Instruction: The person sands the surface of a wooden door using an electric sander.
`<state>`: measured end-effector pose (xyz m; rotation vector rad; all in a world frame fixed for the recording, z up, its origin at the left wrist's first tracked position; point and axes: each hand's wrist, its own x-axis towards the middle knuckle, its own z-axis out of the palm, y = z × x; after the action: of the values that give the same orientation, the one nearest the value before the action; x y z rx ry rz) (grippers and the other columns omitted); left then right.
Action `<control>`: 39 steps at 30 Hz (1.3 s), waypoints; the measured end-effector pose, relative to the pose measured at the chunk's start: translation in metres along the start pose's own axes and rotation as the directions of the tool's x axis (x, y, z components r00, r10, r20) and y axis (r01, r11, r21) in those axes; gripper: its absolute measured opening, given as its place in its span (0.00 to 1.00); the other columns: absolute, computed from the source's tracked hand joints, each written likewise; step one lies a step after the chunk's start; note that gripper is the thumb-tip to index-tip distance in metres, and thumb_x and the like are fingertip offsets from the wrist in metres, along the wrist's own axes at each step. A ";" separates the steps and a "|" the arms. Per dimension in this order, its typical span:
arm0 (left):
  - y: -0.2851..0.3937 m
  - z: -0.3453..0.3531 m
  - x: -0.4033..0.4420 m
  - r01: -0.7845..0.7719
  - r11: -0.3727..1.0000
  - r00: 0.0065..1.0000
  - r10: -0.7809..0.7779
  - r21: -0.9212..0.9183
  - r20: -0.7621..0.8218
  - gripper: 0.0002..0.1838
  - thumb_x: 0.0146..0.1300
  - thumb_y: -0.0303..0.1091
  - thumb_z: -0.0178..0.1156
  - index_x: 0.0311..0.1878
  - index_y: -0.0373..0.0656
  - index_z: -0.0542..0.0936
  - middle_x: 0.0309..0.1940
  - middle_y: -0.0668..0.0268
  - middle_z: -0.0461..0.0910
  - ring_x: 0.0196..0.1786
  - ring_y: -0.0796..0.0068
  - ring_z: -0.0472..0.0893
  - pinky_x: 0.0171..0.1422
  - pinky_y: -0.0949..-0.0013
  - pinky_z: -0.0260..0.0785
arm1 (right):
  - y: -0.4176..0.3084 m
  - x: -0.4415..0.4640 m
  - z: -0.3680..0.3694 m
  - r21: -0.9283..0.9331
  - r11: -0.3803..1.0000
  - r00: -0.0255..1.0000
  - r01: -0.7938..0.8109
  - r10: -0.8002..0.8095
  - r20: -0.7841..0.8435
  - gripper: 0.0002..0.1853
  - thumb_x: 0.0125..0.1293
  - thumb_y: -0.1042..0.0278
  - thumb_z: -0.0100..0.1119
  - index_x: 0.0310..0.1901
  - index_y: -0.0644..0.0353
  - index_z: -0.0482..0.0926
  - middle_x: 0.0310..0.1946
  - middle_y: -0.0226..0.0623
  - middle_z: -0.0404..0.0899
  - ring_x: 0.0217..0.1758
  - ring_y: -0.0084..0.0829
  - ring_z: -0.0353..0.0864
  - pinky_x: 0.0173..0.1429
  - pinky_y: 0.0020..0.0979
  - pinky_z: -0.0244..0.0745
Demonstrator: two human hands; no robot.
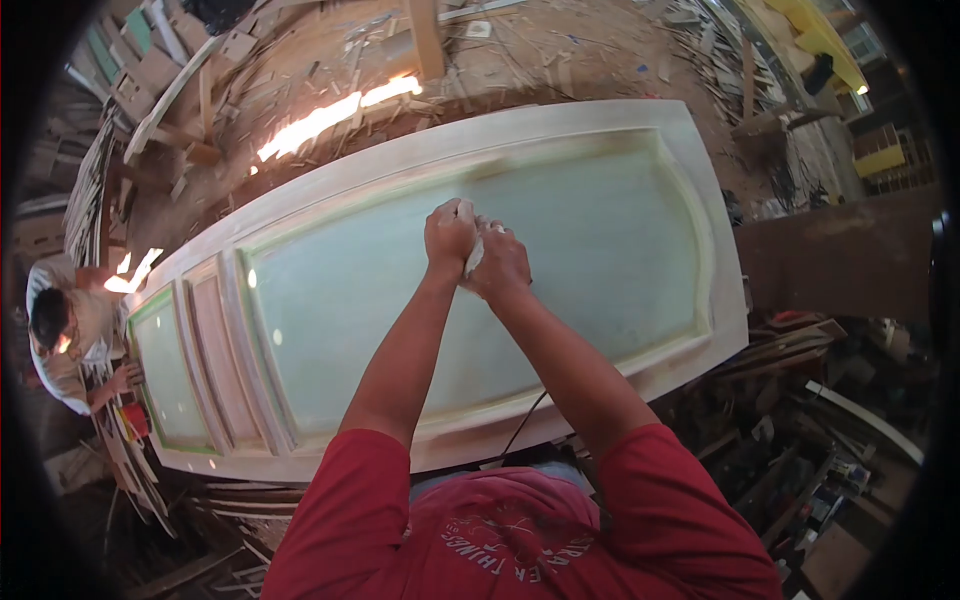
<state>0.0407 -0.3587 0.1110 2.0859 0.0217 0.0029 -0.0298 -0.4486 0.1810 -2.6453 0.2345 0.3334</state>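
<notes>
Head view: my left hand (450,237) and right hand (505,265) have their fingers clenched around a crumpled whitish cloth (474,254), above the broad pale-green panel of a door (722,250). Drips or trapped grit, loosened by squeezing, could mark the surface. Near the door's left edge, beside a co-worker (92,325), is an apparent red container (135,420), contents indiscernible.

Location: woodworking workshop. Indicators: a large panelled wooden door (480,290) laid flat as a workpiece; wood scraps (560,75) littering the floor (370,60); stacked boards (88,200) at the periphery. Items at the dark lower right appear to be further offcuts.
</notes>
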 end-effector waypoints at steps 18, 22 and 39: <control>0.103 0.144 -0.047 0.119 0.990 0.980 -0.129 0.073 0.151 0.23 0.75 0.47 0.50 0.42 0.40 0.89 0.46 0.42 0.89 0.52 0.31 0.87 0.62 0.38 0.78 | 0.148 -0.022 -0.073 -0.169 0.975 0.989 -0.145 0.137 -0.059 0.33 0.58 0.47 0.78 0.63 0.53 0.82 0.53 0.48 0.88 0.58 0.49 0.90 0.65 0.47 0.86; 0.071 0.084 -0.035 0.168 0.984 0.981 -0.172 0.053 0.086 0.23 0.75 0.47 0.49 0.43 0.41 0.89 0.46 0.41 0.89 0.52 0.31 0.86 0.62 0.38 0.78 | 0.087 -0.012 -0.051 -0.189 0.980 0.998 -0.062 0.063 0.000 0.34 0.59 0.46 0.76 0.64 0.55 0.81 0.53 0.49 0.88 0.57 0.49 0.91 0.64 0.47 0.87; -0.114 -0.203 -0.040 0.265 0.964 0.927 -0.256 -0.003 -0.275 0.19 0.78 0.42 0.53 0.41 0.37 0.86 0.42 0.41 0.87 0.47 0.30 0.83 0.55 0.39 0.75 | -0.195 -0.024 0.109 -0.234 0.937 0.961 0.258 -0.224 0.165 0.39 0.57 0.45 0.77 0.67 0.56 0.78 0.57 0.48 0.87 0.63 0.51 0.87 0.67 0.47 0.84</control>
<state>-0.0031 -0.1269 0.1122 2.0874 0.4713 0.1301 -0.0307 -0.2240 0.1760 -2.8448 -0.1910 0.4872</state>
